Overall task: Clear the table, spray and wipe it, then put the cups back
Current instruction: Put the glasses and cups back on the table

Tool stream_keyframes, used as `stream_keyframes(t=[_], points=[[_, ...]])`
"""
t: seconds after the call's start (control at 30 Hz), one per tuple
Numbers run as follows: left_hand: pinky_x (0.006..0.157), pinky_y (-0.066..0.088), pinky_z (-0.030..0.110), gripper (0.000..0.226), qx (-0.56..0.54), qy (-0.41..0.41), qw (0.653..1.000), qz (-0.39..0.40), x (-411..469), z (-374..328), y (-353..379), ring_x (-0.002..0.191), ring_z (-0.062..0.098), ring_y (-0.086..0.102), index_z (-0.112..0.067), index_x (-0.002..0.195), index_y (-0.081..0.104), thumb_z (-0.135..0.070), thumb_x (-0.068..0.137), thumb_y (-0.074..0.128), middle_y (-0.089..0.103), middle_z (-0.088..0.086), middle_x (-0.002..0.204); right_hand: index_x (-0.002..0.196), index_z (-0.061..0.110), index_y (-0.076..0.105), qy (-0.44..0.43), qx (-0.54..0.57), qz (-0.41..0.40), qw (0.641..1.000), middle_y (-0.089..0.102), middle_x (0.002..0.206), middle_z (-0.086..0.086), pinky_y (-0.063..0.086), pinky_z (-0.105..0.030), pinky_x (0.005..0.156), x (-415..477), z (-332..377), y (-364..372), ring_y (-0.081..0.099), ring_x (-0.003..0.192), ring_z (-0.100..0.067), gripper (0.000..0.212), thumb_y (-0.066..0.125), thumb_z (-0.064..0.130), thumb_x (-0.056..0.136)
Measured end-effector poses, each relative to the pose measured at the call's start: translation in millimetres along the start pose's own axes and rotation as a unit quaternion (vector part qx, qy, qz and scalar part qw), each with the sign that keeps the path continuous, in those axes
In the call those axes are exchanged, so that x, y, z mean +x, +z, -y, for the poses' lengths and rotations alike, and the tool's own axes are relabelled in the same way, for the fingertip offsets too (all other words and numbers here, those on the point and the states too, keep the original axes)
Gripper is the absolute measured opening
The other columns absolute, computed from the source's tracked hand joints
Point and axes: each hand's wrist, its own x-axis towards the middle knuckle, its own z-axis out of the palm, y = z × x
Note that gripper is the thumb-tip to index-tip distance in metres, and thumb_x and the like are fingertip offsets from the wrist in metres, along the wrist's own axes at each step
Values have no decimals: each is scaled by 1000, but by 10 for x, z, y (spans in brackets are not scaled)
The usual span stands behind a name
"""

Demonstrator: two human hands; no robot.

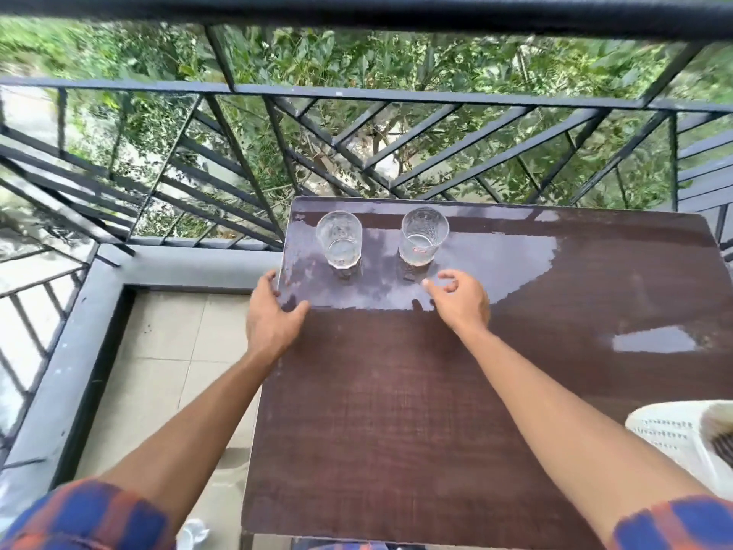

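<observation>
Two clear glass cups stand upright at the far left of the dark brown table [396,391]: the left cup [339,240] and the right cup [423,236], which has a small red label. My left hand [273,311] hovers at the table's left edge, fingers relaxed, a little short of the left cup. My right hand [462,299] hangs over the table just in front of the right cup, fingers loosely curled and holding nothing. Neither hand touches a cup.
A black metal balcony railing [357,97] runs close behind and to the left of the table, with greenery beyond. A white plastic chair [682,438] sits at the right edge. A white crumpled object [192,533] lies on the tiled floor below left.
</observation>
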Motion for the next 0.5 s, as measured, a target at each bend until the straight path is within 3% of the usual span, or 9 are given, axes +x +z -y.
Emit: stream_keyframes(t=[0.1, 0.2, 0.37, 0.5], points=[[92, 52, 43, 63, -56, -77, 994, -62, -526, 464, -245, 97, 29, 65, -15, 140, 47, -22, 85, 77, 60, 10, 114, 85, 35, 69, -11, -6, 38, 999, 74, 93, 7, 46, -28, 76, -336, -104, 168, 68, 101, -25, 4, 68, 39, 84], [86, 50, 35, 43, -84, -154, 976, -126, -1184, 1015, -555, 95, 24, 65, -17, 130, 56, -18, 90, 71, 63, 6, 113, 86, 32, 72, -76, -28, 95, 992, 75, 90, 6, 52, -32, 79, -672, -59, 445, 70, 97, -25, 7, 66, 36, 85], [84, 53, 37, 23, -107, -281, 933, -199, -2396, 2115, -909, 93, 26, 69, -21, 113, 65, -18, 90, 69, 70, 7, 101, 91, 31, 75, -209, -84, 207, 952, 76, 91, 4, 53, -33, 83, -1357, 257, 1020, 70, 96, -23, 11, 66, 37, 87], [85, 56, 43, 42, -153, -394, 881, -213, -3207, 2943, -949, 90, 33, 69, -19, 111, 62, -30, 72, 71, 70, 16, 102, 97, 29, 76, -291, -123, 290, 903, 75, 92, 4, 48, -28, 77, -2046, 537, 1461, 69, 91, -19, 14, 65, 33, 89]])
